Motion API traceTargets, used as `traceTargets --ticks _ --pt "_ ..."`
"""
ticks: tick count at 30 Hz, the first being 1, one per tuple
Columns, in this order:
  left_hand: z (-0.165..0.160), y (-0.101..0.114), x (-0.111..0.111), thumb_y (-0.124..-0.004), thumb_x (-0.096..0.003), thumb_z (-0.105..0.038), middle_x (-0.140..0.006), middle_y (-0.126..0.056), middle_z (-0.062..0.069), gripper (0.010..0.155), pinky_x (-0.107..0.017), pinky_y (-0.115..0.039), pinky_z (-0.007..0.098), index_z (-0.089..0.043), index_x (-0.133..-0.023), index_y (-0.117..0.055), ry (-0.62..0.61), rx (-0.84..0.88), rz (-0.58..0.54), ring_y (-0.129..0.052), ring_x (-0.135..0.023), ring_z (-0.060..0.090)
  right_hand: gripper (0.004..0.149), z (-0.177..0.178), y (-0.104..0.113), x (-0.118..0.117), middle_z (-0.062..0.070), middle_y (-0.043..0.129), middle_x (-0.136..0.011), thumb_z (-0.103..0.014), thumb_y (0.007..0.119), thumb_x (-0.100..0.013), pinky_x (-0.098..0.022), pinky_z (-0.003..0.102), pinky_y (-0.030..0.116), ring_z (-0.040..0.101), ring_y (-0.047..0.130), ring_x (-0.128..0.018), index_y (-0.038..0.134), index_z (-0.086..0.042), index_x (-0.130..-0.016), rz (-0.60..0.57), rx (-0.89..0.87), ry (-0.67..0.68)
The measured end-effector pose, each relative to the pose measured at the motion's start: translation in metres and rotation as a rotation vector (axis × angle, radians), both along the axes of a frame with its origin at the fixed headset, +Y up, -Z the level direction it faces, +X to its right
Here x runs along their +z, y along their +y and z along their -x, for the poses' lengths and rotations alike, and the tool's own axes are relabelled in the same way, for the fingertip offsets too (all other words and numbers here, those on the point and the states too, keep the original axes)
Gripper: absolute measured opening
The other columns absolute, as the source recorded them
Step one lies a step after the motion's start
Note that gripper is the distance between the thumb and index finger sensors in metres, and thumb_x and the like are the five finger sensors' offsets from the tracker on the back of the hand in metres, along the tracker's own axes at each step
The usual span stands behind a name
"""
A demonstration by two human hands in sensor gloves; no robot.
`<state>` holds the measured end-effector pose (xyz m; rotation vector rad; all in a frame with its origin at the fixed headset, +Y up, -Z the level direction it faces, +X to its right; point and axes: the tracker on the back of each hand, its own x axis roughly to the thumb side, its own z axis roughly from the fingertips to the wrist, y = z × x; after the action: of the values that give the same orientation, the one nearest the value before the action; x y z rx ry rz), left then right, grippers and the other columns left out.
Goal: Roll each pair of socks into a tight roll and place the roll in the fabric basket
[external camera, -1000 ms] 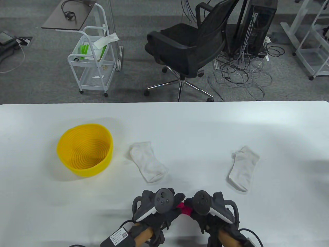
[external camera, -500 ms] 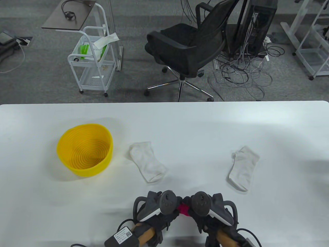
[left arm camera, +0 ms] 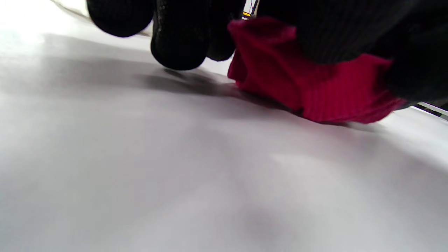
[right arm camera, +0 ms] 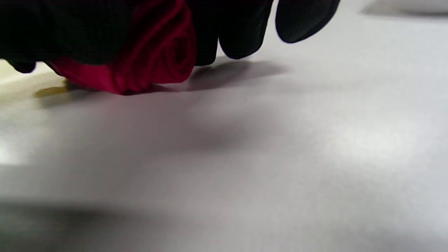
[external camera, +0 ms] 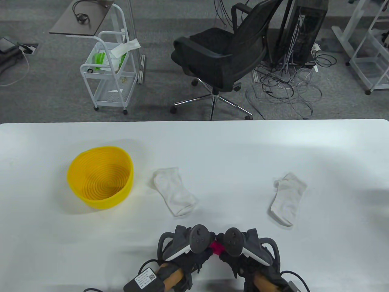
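Observation:
A red sock roll [external camera: 216,248] lies on the white table near the front edge, squeezed between both gloved hands. My left hand [external camera: 192,248] grips its left end and my right hand [external camera: 240,251] grips its right end, trackers nearly touching. In the left wrist view the red fabric [left arm camera: 308,87] bunches under curled black fingers [left arm camera: 178,38]. The right wrist view shows the roll's spiral end [right arm camera: 157,59] on the table beneath my fingers [right arm camera: 241,31]. The yellow basket [external camera: 79,194] stands far left and holds nothing.
Two white socks lie flat on the table, one [external camera: 175,191] just right of the basket and one [external camera: 287,199] at the right. Beyond the far table edge are a black office chair [external camera: 225,51], a white cart [external camera: 109,76] and floor cables.
Both hands have drawn slightly toward the front edge and closer together; the right hand shifted left. Less of the red roll shows between them. Basket and white socks are unmoved.

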<state>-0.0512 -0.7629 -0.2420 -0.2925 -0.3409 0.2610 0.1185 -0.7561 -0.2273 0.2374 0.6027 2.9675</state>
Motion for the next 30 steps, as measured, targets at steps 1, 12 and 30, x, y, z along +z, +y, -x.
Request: traceTargets --ticks 1,12,30 --pt "0.000 0.001 0.000 -0.076 -0.0369 -0.053 -0.106 -0.066 0.000 0.060 -0.057 -0.067 0.045 -0.041 -0.095 -0.071 -0.001 0.011 -0.002 -0.081 -0.082 0.024 0.064 0.000 -0.001 0.000 -0.007 0.067 -0.107 -0.056 0.077 -0.040 -0.071 0.055 0.059 0.025 0.066 -0.102 0.058 -0.038 -0.098 0.000 0.000 -0.004" --pt "0.022 0.013 -0.006 -0.075 -0.0366 -0.055 -0.108 -0.062 0.000 0.062 -0.060 -0.065 0.046 -0.040 -0.096 -0.069 0.054 0.149 0.047 -0.078 -0.086 0.025 0.059 0.000 0.004 -0.002 -0.002 0.088 -0.088 -0.049 0.082 -0.039 -0.065 0.053 0.068 0.021 0.088 -0.080 0.074 -0.025 -0.092 -0.035 -0.083 -0.061" --pt "0.087 0.049 -0.033 -0.080 -0.0371 -0.053 -0.083 -0.091 0.005 0.057 -0.045 -0.079 0.046 -0.038 -0.092 -0.073 0.147 0.737 0.194 -0.101 -0.052 0.021 0.058 0.022 0.073 -0.039 -0.003 0.085 -0.091 -0.046 0.083 -0.038 -0.068 0.052 0.066 0.020 0.084 -0.085 0.074 -0.029 -0.093 -0.020 -0.506 0.031"
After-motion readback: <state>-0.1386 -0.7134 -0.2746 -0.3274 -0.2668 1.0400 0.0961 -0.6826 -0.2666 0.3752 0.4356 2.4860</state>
